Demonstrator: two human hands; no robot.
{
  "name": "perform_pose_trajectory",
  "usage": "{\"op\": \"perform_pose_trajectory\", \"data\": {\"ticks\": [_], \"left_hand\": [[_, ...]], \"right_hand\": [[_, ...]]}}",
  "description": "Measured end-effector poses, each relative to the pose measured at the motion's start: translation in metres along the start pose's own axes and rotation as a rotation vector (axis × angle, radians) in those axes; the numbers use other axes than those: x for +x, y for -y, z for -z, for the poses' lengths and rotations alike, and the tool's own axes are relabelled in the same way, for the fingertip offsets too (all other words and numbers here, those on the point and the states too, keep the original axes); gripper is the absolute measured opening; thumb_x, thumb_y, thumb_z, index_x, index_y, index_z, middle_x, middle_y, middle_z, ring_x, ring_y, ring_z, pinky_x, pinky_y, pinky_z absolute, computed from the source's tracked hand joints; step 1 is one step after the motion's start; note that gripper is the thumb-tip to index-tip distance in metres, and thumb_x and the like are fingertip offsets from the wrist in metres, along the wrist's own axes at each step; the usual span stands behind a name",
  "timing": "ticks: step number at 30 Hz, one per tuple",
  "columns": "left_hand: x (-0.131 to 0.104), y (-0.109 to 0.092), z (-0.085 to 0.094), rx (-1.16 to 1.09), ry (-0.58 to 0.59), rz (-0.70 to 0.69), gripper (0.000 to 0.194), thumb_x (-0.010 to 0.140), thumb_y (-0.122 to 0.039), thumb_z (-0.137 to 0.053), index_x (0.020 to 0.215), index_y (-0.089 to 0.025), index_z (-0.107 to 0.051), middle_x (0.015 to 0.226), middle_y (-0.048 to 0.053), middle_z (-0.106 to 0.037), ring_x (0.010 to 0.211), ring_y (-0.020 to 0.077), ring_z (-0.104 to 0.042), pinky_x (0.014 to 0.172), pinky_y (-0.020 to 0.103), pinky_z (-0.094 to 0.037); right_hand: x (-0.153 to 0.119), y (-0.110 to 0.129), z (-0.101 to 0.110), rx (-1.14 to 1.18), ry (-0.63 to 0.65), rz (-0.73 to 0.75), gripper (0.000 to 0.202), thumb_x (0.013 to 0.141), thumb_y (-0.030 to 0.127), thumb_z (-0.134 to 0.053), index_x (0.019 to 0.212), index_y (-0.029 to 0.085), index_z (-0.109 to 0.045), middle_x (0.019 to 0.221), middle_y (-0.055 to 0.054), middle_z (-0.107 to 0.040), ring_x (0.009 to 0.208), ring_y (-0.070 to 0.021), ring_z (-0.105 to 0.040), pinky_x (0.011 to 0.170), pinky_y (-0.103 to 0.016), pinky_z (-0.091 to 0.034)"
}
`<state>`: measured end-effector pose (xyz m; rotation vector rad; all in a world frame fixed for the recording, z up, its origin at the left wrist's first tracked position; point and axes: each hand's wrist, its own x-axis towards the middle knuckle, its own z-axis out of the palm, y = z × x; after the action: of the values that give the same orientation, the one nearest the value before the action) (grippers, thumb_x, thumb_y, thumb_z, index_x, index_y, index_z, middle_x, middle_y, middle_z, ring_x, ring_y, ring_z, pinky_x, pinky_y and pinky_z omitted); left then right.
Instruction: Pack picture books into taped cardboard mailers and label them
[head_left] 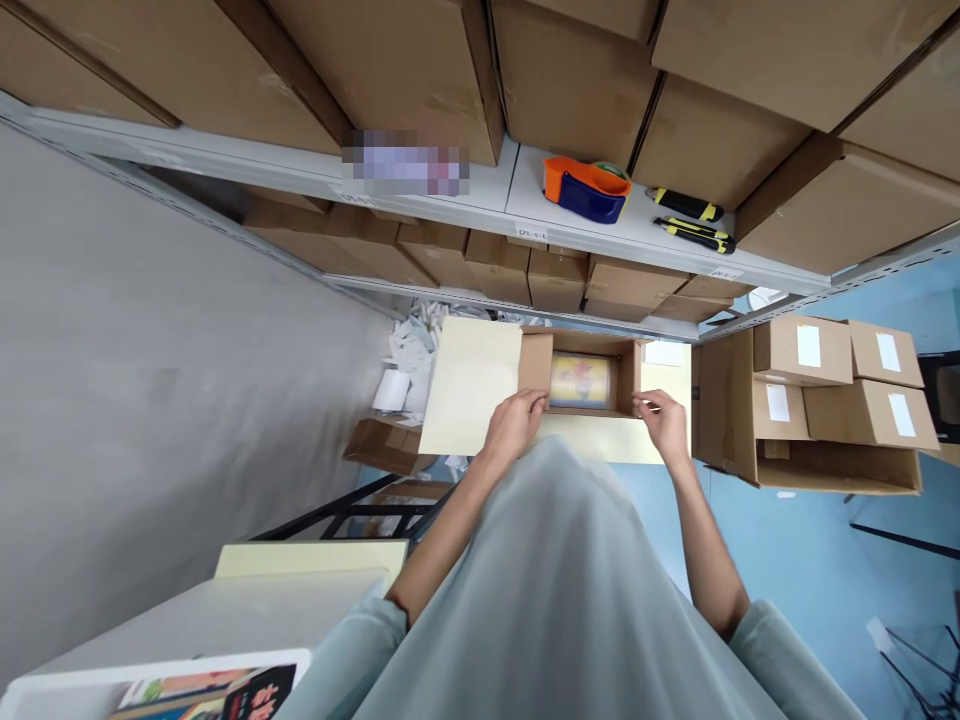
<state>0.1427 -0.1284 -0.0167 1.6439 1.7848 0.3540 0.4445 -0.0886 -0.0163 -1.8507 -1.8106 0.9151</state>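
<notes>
A small cardboard box (625,378) stands with its top open on a pale yellow tabletop (471,385). Its left flap (535,360) is folded outward. Inside lies a flat yellow item with a printed picture (580,381), possibly a book. My left hand (515,424) has its fingers closed at the box's near left corner, by the flap. At the near right corner, the thumb and fingers of my right hand (663,420) pinch the box's edge. The fingertips partly cover both corners.
Above the table, a shelf (480,200) holds large cartons, an orange and blue tape dispenser (586,190) and two yellow-black utility knives (694,234). On the right, a big carton (724,410) contains several labelled boxes. Crumpled white paper (416,350) lies left of the table.
</notes>
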Motion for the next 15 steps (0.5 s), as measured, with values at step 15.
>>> {"op": "perform_pose_trajectory", "data": {"ticks": [15], "left_hand": [[0.066, 0.002, -0.009, 0.326, 0.184, -0.066, 0.064, 0.11, -0.065, -0.042, 0.122, -0.013, -0.077, 0.101, 0.02, -0.082, 0.112, 0.0379, -0.077, 0.112, 0.049, -0.046]], "right_hand": [[0.055, 0.022, -0.015, -0.483, 0.505, 0.01, 0.042, 0.107, 0.051, -0.066, 0.136, 0.02, -0.069, 0.13, -0.016, -0.078, 0.123, -0.0332, -0.073, 0.103, -0.039, -0.053]]}}
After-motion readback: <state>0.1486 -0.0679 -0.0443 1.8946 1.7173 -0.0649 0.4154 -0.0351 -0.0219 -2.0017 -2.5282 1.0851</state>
